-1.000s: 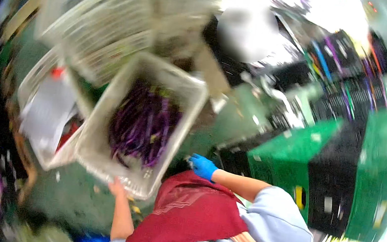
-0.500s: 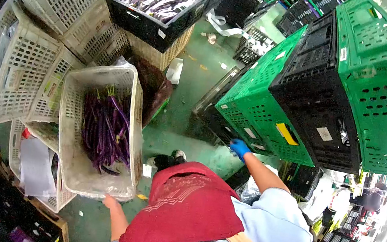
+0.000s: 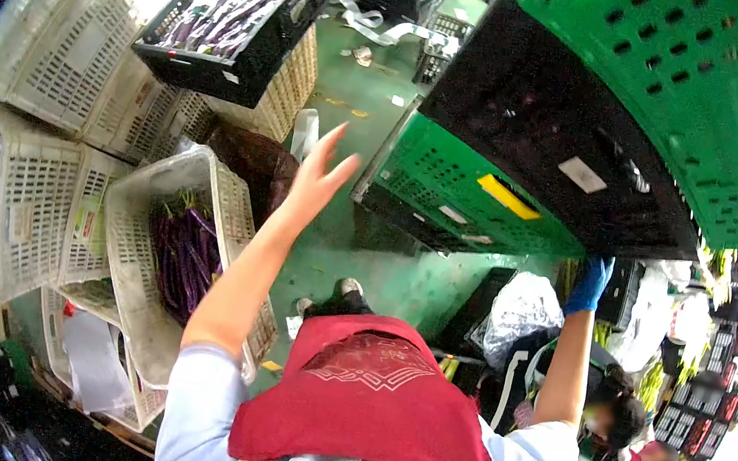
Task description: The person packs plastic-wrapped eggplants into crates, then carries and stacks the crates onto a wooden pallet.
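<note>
My bare left hand (image 3: pixel 325 172) is raised above the floor with its fingers spread, holding nothing. It is between a white crate of purple eggplants (image 3: pixel 181 245) and a stack of plastic crates. My right hand (image 3: pixel 593 275), in a blue glove, grips the near edge of the black crate (image 3: pixel 539 113) in that stack; its fingertips are partly hidden there. A green crate (image 3: pixel 461 187) with a yellow label lies on one side of the black crate, and another green crate (image 3: pixel 697 79) on the other.
A black crate of bagged eggplants (image 3: pixel 231 5) rests on a cream crate (image 3: pixel 286 85) at the back left. White crates (image 3: pixel 30 199) stand along the left. A person (image 3: pixel 598 389) is close by my right arm. A clear plastic bag (image 3: pixel 524 311) lies near my right hand.
My left hand has left the rim of the eggplant crate and swung up and forward. My right hand has moved right, up to the black crate's edge. The crate stack now looks nearer.
</note>
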